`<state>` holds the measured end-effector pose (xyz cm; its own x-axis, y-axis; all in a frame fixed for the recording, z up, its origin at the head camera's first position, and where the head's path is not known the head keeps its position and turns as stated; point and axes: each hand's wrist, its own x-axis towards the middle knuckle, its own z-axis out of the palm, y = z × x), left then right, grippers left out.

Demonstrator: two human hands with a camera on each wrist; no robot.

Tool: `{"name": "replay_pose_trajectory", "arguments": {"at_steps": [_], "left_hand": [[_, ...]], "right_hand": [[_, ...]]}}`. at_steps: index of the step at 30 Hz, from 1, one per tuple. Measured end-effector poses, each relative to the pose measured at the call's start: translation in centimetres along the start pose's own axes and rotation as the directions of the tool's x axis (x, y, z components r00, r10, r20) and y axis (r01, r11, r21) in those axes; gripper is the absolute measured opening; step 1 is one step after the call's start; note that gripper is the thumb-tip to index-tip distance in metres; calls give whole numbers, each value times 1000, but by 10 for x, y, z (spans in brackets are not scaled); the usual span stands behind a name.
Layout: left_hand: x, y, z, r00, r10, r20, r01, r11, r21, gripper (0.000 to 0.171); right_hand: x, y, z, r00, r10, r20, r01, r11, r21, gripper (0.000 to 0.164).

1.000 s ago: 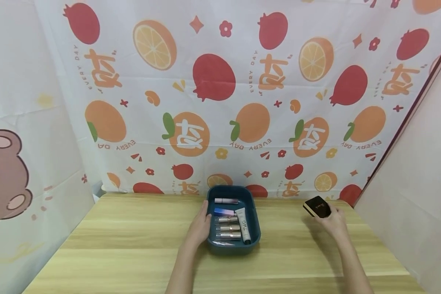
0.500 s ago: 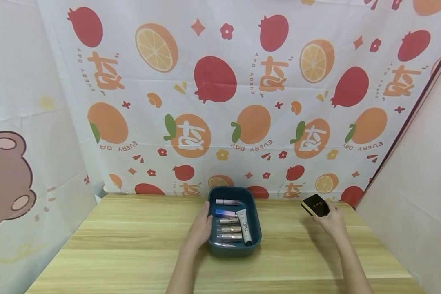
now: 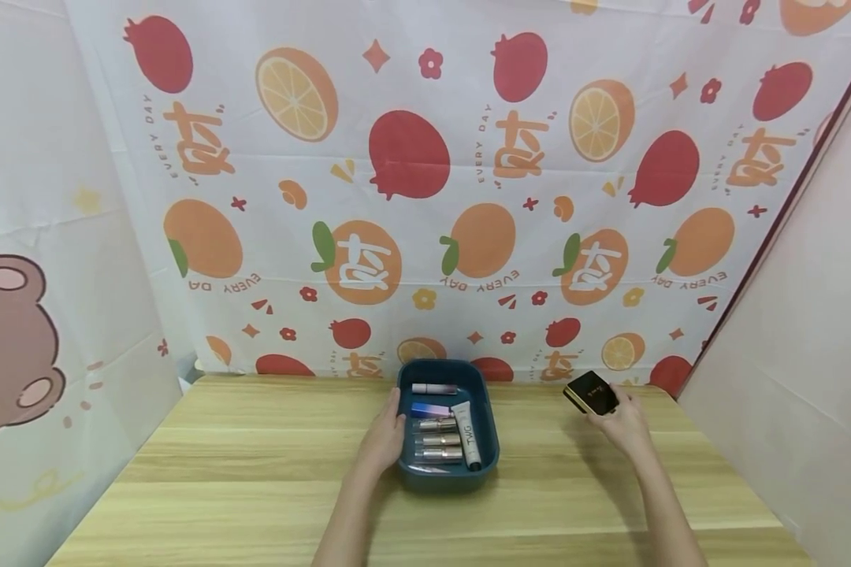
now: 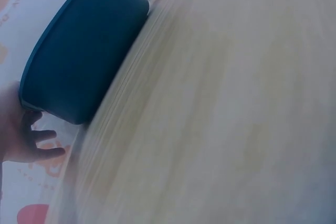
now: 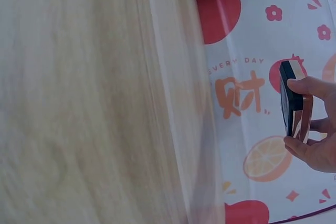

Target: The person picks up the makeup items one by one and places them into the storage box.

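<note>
A dark teal bin stands on the wooden table near the back wall. Along its left side rests my left hand, its fingers touching the rim and wall. The left wrist view has this hand at the bin's end, with several fingers spread off the wall. Inside the bin are a white tube with a black cap, a blue-and-pink stick, a lip gloss tube and several clear-and-gold lipstick tubes. To the right, my right hand pinches a square black-and-gold cosmetic case above the table.
A fruit-printed cloth hangs at the table's back edge. White panels stand at the left and right. Bare tabletop lies left of the bin and between the bin and my right hand.
My right hand has shifted slightly left, toward the bin, with the black-and-gold case in its grip. My left hand and the bin look the same; the head view has shifted a little.
</note>
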<state>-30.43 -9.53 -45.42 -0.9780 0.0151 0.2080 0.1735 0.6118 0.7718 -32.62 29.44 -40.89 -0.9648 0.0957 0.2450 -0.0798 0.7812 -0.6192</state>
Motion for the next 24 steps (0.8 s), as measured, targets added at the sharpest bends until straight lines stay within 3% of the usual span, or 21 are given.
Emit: {"name": "replay_pose_trajectory", "arguments": {"at_steps": [24], "left_hand": [[-1, 1, -1, 1000, 13, -3, -13, 1000, 12, 49]], "right_hand": [[-7, -30, 7, 997, -72, -5, 73, 997, 9, 77]]}}
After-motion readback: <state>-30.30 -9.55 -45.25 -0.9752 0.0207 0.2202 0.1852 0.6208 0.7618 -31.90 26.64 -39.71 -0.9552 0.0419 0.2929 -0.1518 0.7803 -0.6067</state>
